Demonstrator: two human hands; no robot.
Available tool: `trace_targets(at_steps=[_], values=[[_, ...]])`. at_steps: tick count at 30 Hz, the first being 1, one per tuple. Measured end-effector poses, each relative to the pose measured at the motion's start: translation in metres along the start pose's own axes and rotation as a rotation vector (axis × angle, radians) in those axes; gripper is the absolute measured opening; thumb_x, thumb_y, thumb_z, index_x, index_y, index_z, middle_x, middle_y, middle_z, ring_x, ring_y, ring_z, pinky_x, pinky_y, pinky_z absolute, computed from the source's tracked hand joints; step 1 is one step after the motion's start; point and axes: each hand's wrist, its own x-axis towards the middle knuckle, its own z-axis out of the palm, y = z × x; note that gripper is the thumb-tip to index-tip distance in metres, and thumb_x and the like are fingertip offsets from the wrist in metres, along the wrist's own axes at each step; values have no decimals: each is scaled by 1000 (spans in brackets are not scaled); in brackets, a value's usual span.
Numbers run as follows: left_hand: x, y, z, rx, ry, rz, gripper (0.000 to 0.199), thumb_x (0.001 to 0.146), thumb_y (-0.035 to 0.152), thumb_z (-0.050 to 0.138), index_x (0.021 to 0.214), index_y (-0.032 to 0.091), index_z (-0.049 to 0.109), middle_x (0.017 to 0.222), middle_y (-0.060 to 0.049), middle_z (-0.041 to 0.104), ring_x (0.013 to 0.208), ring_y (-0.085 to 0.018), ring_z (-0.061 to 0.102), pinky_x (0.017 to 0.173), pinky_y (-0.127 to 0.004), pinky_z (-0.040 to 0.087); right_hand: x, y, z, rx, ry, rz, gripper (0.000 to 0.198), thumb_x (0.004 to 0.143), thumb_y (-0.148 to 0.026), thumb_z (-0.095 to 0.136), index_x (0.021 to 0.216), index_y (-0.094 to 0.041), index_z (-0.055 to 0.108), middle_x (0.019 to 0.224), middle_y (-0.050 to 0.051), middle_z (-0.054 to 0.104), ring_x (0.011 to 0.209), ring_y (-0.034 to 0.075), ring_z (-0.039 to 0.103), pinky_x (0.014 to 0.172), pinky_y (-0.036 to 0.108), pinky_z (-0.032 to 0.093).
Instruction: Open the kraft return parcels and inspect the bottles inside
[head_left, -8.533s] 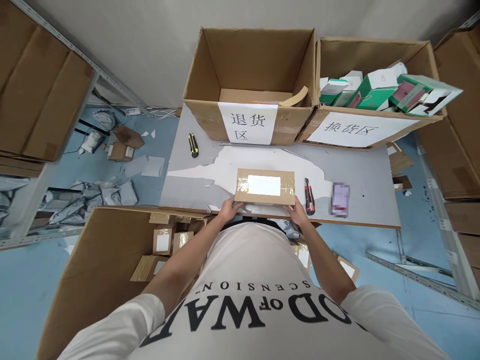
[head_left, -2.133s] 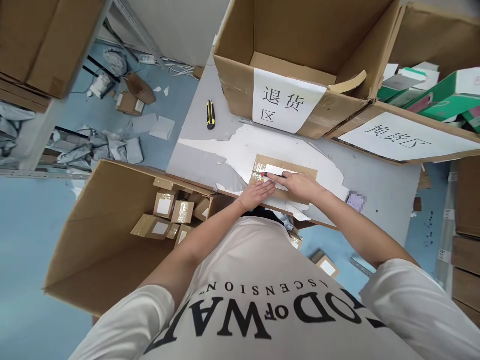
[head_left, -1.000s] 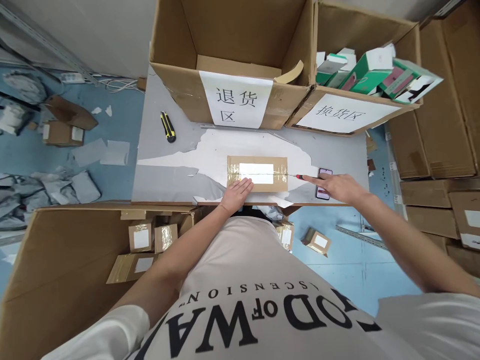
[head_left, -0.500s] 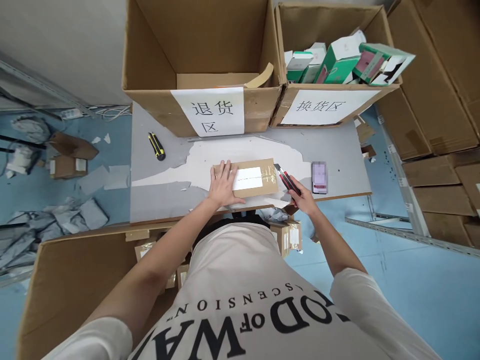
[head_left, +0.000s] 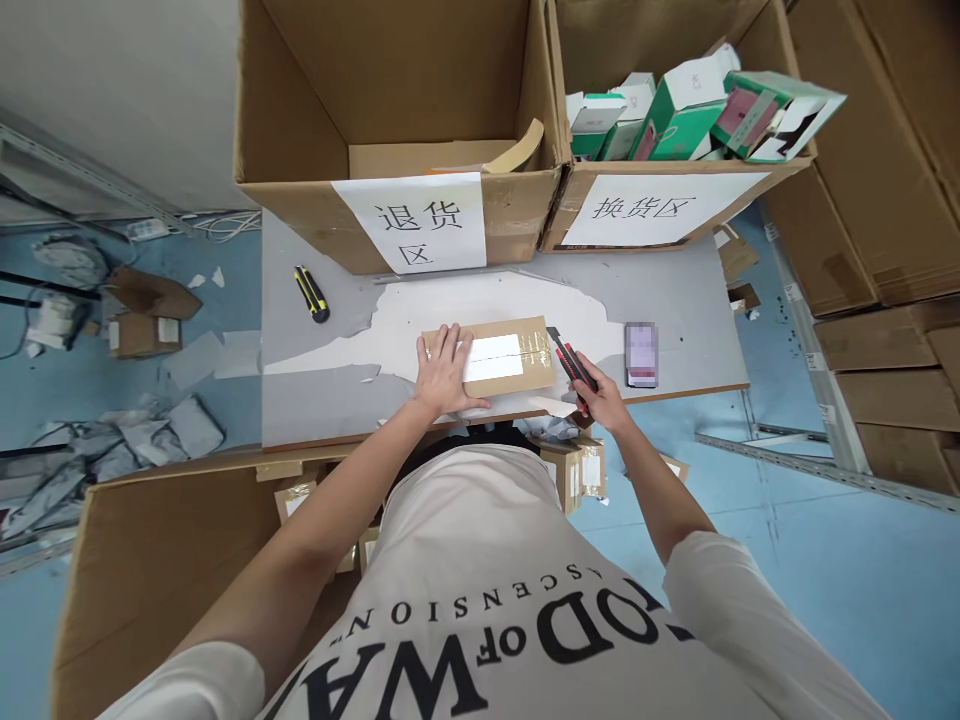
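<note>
A flat brown cardboard box [head_left: 531, 376] with a white label and clear tape at its right end lies on the table. My left hand [head_left: 444, 372] presses on the box's left end, fingers spread and lying flat. In my right hand [head_left: 602, 398], fingers wrapped round it, is a red and black utility knife [head_left: 574, 366]. Its blade points up and left, close beside the taped right end of the box; whether it touches the box I cannot tell.
Two large open cartons, the left carton [head_left: 300, 215] and the right carton [head_left: 551, 238] with green and white boxes [head_left: 686, 110], stand at the table's back. A yellow utility knife [head_left: 311, 294] lies left, a phone [head_left: 641, 355] right. A big open carton [head_left: 150, 560] stands lower left.
The view has shifted slightly. My left hand stays flat on the box, and my right hand still holds the knife by the box's right end, with hardly any movement.
</note>
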Motion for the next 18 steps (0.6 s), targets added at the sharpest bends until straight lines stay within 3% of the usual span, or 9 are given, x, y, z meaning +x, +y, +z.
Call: trace_targets(at_steps=[4,18], values=[[0,-1,1,-17,25,-1,120,57,71,69,151,11,26,158,-24,20,145,-46,14,113,-67,0,1,2,-11,49,-77,37,79,80,-42,64,150,-25,32,73,-4,57,42,5,42,38,20,35],[-1,-3,5,-76,85,-7,116,54,67,72,149,14,32,156,-22,26,144,-44,20,115,-64,3,-13,-16,-49,-140,-291,117,79,81,-43,65,151,-22,32,62,-5,54,42,8,40,40,22,34]])
